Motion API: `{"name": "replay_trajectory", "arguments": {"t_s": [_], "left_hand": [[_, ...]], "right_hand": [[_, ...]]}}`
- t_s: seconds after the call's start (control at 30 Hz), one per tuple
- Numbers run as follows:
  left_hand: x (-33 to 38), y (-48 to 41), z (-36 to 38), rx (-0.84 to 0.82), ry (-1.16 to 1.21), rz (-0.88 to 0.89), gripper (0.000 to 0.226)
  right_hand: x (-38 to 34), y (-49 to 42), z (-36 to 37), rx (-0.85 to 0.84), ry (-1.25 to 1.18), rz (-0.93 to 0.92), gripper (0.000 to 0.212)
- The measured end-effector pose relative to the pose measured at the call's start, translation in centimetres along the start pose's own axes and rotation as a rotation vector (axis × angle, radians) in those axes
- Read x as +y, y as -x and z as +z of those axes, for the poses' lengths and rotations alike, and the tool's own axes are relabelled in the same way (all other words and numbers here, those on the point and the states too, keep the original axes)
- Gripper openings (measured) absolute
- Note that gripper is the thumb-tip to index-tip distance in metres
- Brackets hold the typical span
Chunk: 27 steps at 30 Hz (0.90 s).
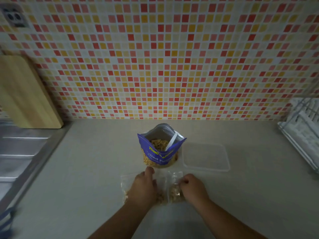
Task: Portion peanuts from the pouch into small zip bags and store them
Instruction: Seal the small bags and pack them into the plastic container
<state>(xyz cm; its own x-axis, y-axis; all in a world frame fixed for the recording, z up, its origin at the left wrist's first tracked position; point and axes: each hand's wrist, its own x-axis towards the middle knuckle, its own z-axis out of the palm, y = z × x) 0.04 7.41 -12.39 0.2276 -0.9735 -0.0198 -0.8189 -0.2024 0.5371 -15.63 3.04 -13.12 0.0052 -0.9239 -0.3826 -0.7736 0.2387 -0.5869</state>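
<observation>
Head view is looking down at a pale grey bench (pixel 95 161) backed by a wall of red, orange and cream mosaic tiles (pixel 155 57). A blue foil pouch of salted peanuts (pixel 160 153) is standing upright and open at the middle of the bench, with a white plastic scoop handle (pixel 172 141) sticking out of its mouth. Just to its right a clear rectangular plastic container (pixel 206 156) is lying flat, apart from the pouch.

Nearer to the person, the left hand (pixel 144 184) is lying palm down with its fingers stretched out, pressing on a small clear plastic zip bag of peanuts (pixel 125 187) that is lying flat on the bench. The right hand (pixel 191 185) is curling its fingers and seems to be pinching the edge of a second small clear zip bag (pixel 174 188), which is holding peanuts in its near end; the dim light is making the exact grip hard to read. The two bags are lying side by side, just near of the pouch.

At far left a pale wooden cutting board (pixel 25 94) is leaning against the tiles above a steel sink drainer (pixel 20 152). At far right a white wire dish rack (pixel 303 128) is sitting at the bench edge.
</observation>
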Motion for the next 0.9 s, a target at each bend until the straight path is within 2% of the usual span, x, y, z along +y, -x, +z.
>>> {"name": "replay_trajectory", "arguments": {"t_s": [0.1,0.17,0.27,0.37,0.47,0.57,0.63,0.7,0.8,0.9], "left_hand": [[0.3,0.3,-0.6,0.054,0.057,0.029,0.043],[1.2,0.5,-1.9,0.076,0.198,0.006,0.036],[3.2,1.1,-4.6,0.017,0.567,-0.090,0.019],[5.7,1.6,-7.9,0.064,0.886,-0.053,0.011],[7.9,2.1,-11.3,0.154,0.981,0.064,0.014],[9.3,2.4,-13.8,0.235,0.971,0.154,0.018],[9.9,2.7,-15.2,0.269,0.950,0.212,0.017],[10.6,2.9,-16.3,0.297,0.925,0.280,0.015],[11.2,3.1,-17.3,0.342,0.836,0.362,0.011],[11.5,3.3,-18.0,0.390,0.765,0.393,0.015]], "right_hand": [[-0.1,0.5,-0.8,0.028,-0.123,-0.071,0.021],[-0.6,1.3,-1.9,0.053,-0.223,-0.147,0.028],[-1.9,2.9,-3.8,0.066,-0.423,-0.239,0.029],[-4.1,4.9,-6.1,0.056,-0.570,-0.345,0.030],[-6.4,7.5,-8.5,0.062,-0.645,-0.469,0.026],[-8.4,9.6,-10.6,0.049,-0.714,-0.547,0.015],[-9.5,10.6,-12.2,0.159,-0.662,-0.647,0.014],[-10.8,11.4,-14.0,0.289,-0.467,-0.782,0.019],[-12.6,12.3,-15.9,0.350,-0.173,-0.896,0.019],[-13.5,12.8,-16.6,0.382,-0.033,-0.966,0.009]]}}
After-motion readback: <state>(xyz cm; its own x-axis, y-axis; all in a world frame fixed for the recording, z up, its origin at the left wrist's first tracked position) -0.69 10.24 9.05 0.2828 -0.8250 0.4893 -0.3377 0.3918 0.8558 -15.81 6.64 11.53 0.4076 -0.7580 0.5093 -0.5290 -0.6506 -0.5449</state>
